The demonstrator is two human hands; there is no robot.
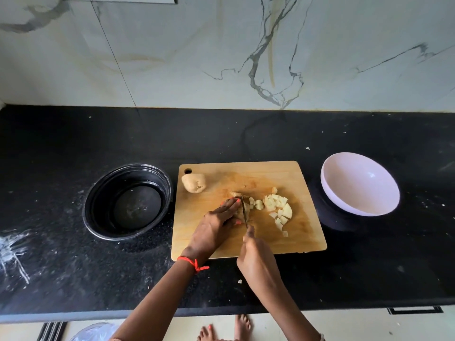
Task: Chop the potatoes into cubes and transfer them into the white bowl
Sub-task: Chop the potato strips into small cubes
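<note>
On the wooden cutting board [275,175] my left hand [216,225] presses down on a partly cut potato piece [242,209], mostly hidden under its fingers. My right hand [256,254] grips a knife [245,212] whose blade stands edge-on in the potato just right of the left fingertips. A pile of pale potato cubes [278,207] lies to the right of the blade. A whole unpeeled potato [193,183] rests at the board's far left corner. The white bowl [359,184] stands to the right of the board with nothing in it.
A black round container [128,201] sits left of the board on the black countertop [73,143]. A marble wall rises behind. White smears mark the counter's left side. The counter's front edge runs below my arms; bare feet show on the floor.
</note>
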